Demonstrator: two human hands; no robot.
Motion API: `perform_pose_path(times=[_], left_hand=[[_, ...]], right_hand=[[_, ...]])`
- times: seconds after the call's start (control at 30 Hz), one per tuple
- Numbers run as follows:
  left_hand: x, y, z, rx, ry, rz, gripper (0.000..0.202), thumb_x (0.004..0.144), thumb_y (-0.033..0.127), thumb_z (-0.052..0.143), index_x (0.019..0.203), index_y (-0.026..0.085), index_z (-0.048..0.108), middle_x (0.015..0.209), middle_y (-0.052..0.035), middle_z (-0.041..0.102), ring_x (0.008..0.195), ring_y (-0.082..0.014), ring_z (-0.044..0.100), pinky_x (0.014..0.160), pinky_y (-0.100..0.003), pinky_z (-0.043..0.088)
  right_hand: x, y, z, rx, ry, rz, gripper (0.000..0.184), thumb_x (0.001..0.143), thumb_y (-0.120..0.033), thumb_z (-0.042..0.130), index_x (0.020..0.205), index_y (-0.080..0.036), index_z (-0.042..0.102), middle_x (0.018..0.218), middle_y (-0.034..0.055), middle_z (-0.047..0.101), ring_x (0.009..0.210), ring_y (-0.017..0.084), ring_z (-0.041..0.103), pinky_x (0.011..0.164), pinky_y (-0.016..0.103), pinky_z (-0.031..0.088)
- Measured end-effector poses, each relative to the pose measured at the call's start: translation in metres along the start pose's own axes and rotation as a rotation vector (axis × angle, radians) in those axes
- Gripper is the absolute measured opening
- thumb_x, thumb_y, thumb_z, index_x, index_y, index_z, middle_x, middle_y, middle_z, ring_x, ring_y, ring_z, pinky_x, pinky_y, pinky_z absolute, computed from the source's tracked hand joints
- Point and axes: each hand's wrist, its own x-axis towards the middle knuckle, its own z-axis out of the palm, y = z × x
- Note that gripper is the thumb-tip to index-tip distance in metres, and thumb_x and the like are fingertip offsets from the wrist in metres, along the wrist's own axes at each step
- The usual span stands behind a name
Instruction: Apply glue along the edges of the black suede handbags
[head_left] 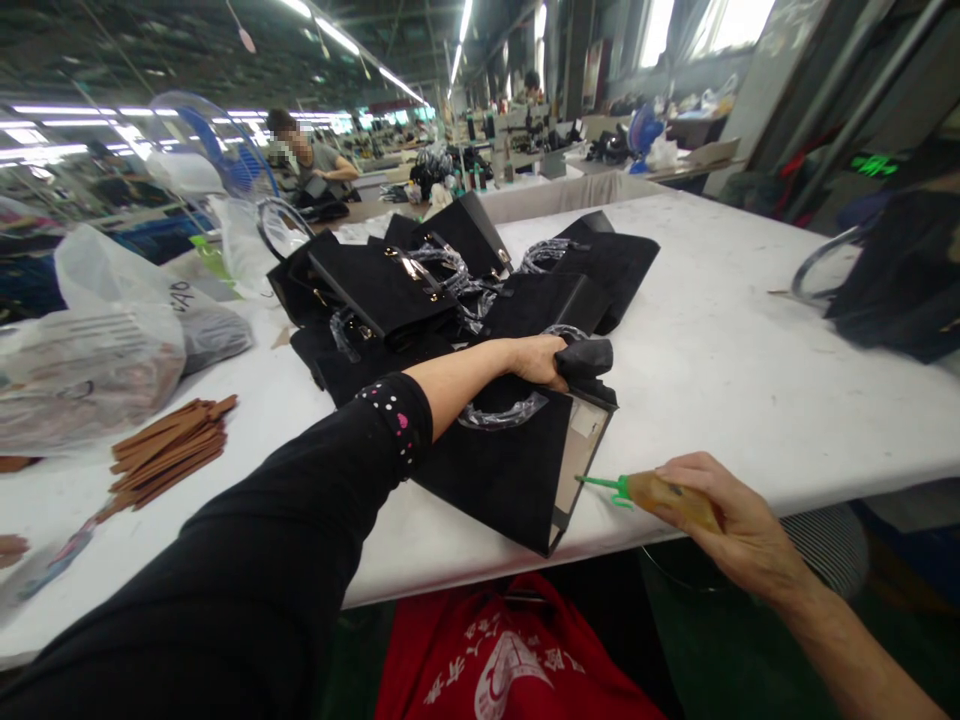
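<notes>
A black handbag (pixel 495 470) lies on its side near the table's front edge, a plastic-wrapped handle (pixel 502 412) on top. One end of it shows a bare beige panel (pixel 577 450). My left hand (pixel 538 360) reaches across the bag and grips a folded black flap (pixel 586 358) at its far corner. In my right hand (pixel 727 520) is a yellowish glue bottle (pixel 671 500) with a long green nozzle. The nozzle tip points left, at the beige panel; whether it touches cannot be made out.
Several more black handbags (pixel 390 290) are heaped behind. Brown strips (pixel 172 450) and plastic bags (pixel 90 350) lie at the left. A dark bag (pixel 900 270) hangs over the right side of the white table (pixel 735 330). Another person (pixel 322 165) sits farther back beside a fan (pixel 217 150).
</notes>
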Motion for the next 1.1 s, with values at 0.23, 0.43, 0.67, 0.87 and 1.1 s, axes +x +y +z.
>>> perform_pose_path(times=[0.23, 0.43, 0.67, 0.87, 1.1], left_hand=[[0.001, -0.003, 0.002, 0.015, 0.003, 0.030, 0.016, 0.063, 0.023, 0.073, 0.076, 0.013, 0.072, 0.068, 0.0014, 0.062, 0.065, -0.0157, 0.057, 0.064, -0.026, 0.042], [0.000, -0.002, 0.003, 0.035, 0.002, 0.036, 0.019, 0.064, 0.024, 0.073, 0.081, 0.013, 0.074, 0.070, 0.0013, 0.064, 0.067, -0.0152, 0.057, 0.066, -0.025, 0.042], [-0.001, -0.003, 0.003, 0.047, 0.009, 0.043, 0.020, 0.065, 0.025, 0.073, 0.081, 0.013, 0.074, 0.071, 0.0008, 0.064, 0.067, -0.0151, 0.057, 0.065, -0.025, 0.042], [-0.002, 0.000, 0.003, 0.053, 0.020, 0.058, 0.010, 0.066, 0.020, 0.072, 0.073, 0.014, 0.071, 0.063, 0.0032, 0.058, 0.061, -0.0130, 0.053, 0.062, -0.025, 0.040], [-0.002, -0.001, 0.003, 0.085, 0.029, 0.070, 0.018, 0.067, 0.023, 0.073, 0.082, 0.013, 0.075, 0.071, 0.0014, 0.064, 0.067, -0.0144, 0.057, 0.064, -0.024, 0.042]], right_hand=[[-0.005, 0.002, -0.001, -0.027, 0.018, -0.002, 0.024, 0.097, -0.029, 0.065, 0.120, -0.032, 0.062, 0.109, 0.0052, 0.060, 0.093, 0.024, 0.063, 0.075, 0.035, 0.053], [-0.008, 0.001, -0.003, -0.132, 0.004, -0.071, 0.032, 0.098, -0.021, 0.060, 0.127, -0.033, 0.059, 0.115, 0.0059, 0.059, 0.100, 0.023, 0.062, 0.082, 0.035, 0.052], [-0.009, -0.008, -0.002, -0.103, -0.004, -0.069, 0.033, 0.097, -0.021, 0.061, 0.127, -0.034, 0.059, 0.113, 0.0059, 0.060, 0.098, 0.023, 0.064, 0.078, 0.033, 0.054], [-0.018, -0.011, 0.004, -0.114, -0.002, -0.067, 0.032, 0.097, -0.022, 0.061, 0.127, -0.034, 0.058, 0.115, 0.0061, 0.059, 0.099, 0.023, 0.063, 0.080, 0.034, 0.054], [-0.016, -0.009, 0.006, -0.110, -0.010, -0.070, 0.030, 0.099, -0.022, 0.061, 0.127, -0.032, 0.058, 0.114, 0.0063, 0.059, 0.099, 0.022, 0.063, 0.080, 0.033, 0.054]])
